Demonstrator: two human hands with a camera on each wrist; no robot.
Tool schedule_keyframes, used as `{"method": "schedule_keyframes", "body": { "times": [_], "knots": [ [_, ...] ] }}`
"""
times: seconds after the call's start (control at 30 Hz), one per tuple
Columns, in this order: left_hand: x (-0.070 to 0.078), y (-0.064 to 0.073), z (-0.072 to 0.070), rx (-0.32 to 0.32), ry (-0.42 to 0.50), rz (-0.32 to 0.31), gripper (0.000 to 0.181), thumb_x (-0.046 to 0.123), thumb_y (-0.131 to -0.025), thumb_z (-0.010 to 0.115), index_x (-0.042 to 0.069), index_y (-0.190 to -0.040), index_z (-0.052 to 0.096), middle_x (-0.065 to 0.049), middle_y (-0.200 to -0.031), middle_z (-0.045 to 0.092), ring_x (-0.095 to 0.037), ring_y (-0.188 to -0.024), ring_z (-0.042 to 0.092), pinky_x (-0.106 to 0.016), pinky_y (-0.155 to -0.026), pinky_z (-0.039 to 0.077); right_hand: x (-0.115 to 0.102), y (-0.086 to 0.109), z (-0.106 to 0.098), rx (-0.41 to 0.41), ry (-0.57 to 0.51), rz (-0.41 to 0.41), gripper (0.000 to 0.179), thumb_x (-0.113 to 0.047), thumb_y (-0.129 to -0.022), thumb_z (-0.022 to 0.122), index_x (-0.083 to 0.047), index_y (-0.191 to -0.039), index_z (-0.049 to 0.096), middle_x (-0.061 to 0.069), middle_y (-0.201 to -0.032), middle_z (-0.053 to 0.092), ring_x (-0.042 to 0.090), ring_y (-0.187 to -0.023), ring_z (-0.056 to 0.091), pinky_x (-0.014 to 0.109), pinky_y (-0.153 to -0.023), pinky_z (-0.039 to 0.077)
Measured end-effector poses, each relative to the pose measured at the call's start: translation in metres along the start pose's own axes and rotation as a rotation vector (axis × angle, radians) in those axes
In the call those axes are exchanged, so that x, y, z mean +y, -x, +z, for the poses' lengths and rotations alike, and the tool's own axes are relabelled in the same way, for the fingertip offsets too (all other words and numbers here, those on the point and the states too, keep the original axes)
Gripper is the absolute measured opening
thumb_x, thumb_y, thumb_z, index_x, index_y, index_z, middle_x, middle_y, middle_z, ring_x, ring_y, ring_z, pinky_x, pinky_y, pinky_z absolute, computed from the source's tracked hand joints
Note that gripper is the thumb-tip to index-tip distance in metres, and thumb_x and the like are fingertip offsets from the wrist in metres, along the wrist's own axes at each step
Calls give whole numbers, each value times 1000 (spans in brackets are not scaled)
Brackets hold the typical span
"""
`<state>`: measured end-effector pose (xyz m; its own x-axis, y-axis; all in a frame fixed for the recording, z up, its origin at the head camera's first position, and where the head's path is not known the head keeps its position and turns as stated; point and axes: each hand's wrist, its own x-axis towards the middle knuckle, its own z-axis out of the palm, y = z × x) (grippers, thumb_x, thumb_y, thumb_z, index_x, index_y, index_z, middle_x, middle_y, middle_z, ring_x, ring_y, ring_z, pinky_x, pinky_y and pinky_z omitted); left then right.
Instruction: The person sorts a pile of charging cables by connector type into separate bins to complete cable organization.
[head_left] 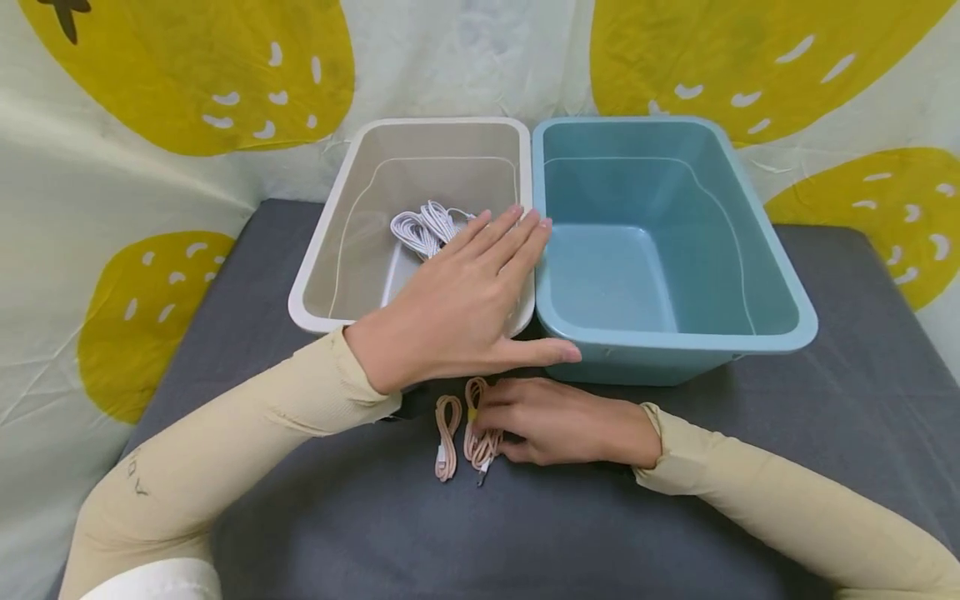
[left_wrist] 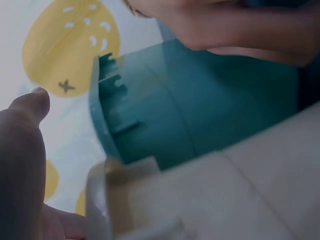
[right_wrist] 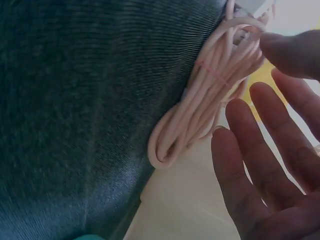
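Observation:
My left hand (head_left: pixel 468 296) lies flat with straight fingers over the front right corner of the beige bin (head_left: pixel 330 208), its thumb pointing toward the blue bin. A white coiled cable (head_left: pixel 420 229) is inside the beige bin, partly hidden behind my left fingers. On the table in front of the bins, my right hand (head_left: pixel 558 421) has its fingertips at a pink cable bundle (head_left: pixel 485 446) with a metal plug. In the right wrist view its thumb meets the bundle's edge, and the loosely bent fingers stand apart. Another pink cable bundle (head_left: pixel 447 437) lies just left.
The blue bin (head_left: pixel 675 342) stands right beside the beige one, rim against rim. Both rest on a dark grey table cloth (head_left: pixel 360 533). Behind hangs a white curtain (head_left: pixel 465 58) with yellow fruit prints.

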<state>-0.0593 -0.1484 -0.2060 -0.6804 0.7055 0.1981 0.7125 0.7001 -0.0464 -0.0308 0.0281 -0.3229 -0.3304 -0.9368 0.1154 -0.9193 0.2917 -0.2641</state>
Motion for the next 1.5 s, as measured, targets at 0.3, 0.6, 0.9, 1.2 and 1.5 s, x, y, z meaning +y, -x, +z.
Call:
{"method": "schedule_keyframes", "body": {
  "times": [0.3,0.6,0.9,1.2,1.5],
  "knots": [
    [19,-22,14,-111,48,-86,121,90,-87,41,1,-165,17,-18,-174,17,-29,-164,15,-41,-136,13,5,-1,12,30,84,-32,20,-16,-95,73,-23,-114,74,-7,-110,73,11,-104,67,32,-96,56],
    [23,-22,24,-50,50,-162,125,92,-84,44,-4,-162,25,-23,-171,25,-33,-163,19,-45,-135,20,7,-2,17,60,138,-60,20,-13,-93,74,-23,-110,76,-7,-106,71,10,-102,66,29,-95,55],
    [24,-22,26,-51,28,-169,130,95,-81,44,-4,-162,23,-24,-171,24,-33,-163,18,-44,-135,20,13,-3,13,65,194,-94,14,-16,-92,75,-24,-103,75,-7,-100,71,9,-95,65,27,-89,54],
    [24,-22,28,-17,5,-151,129,94,-81,45,-7,-160,26,-26,-169,29,-35,-162,23,-45,-134,22,17,-2,15,53,222,-131,14,-18,-95,73,-25,-106,74,-8,-104,71,9,-99,65,27,-92,53],
    [24,-22,28,-35,-17,-152,129,94,-82,43,-6,-161,26,-25,-169,28,-34,-162,23,-44,-134,22,17,-1,13,46,237,-135,7,-22,-96,71,-24,-90,71,-8,-90,68,9,-87,62,27,-82,52]
  ]
}}
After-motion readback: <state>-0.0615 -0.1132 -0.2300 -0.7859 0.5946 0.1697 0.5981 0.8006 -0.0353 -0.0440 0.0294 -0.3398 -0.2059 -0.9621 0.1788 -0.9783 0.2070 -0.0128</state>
